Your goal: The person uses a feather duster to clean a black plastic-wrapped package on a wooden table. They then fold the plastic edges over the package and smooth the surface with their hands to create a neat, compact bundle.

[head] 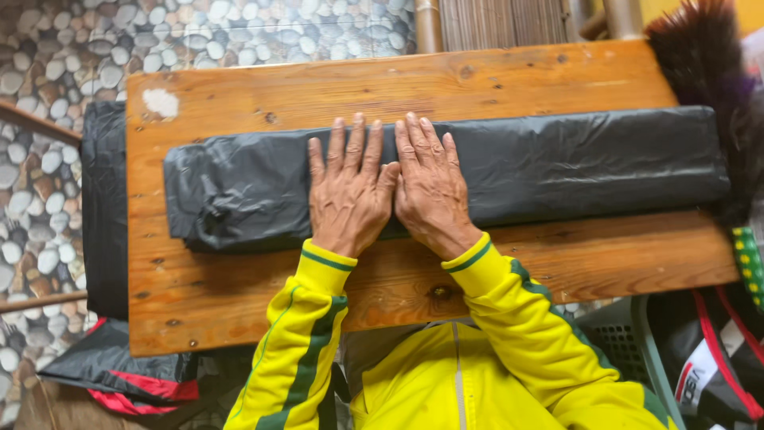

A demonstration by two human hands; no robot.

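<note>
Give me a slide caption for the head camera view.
Both hands, left hand and right hand, press flat side by side on a folded black plastic sheet lying along a wooden table.

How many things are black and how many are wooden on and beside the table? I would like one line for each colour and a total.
Black: 3, namely the folded plastic sheet under the left hand and right hand, the plastic hanging at the table's end, and the brush.
Wooden: 1, namely the table.
Total: 4
</note>
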